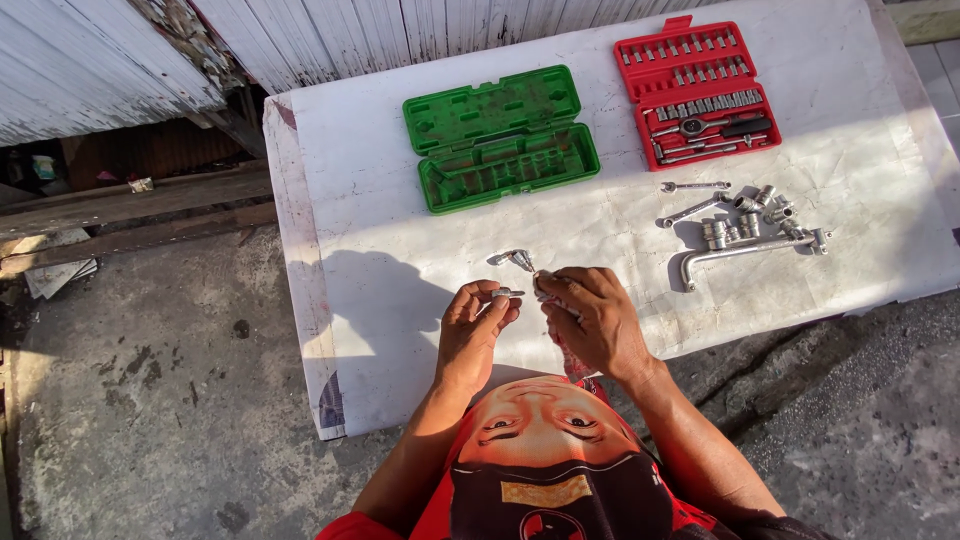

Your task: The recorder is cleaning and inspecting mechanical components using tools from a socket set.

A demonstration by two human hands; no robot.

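Socket: a small metal socket [506, 293] is pinched in the fingertips of the left hand [474, 335], above the near part of the table, between the two hands.
Ratchet: a ratchet [522, 262] with a reddish handle is gripped in the right hand [594, 322]; its metal head sticks out past the fingers, just beyond the socket.
Left hand: fingers pressed together on the socket, thumb side turned to the right hand.
Right hand: closed around the handle, nearly touching the left hand.
Table: a white table [380, 250]; both hands are close to its near edge, and its left edge is well apart from them.
Open room: bare white surface lies to the left of the hands and between them and the cases.
Green case: a green case [500, 138] lies open at the far side, its slots bare.
Red case: a red case [698, 90], open and filled with tools, is at the far right.
Loose parts: wrenches and sockets [745, 215] lie to the right, well apart from the hands.
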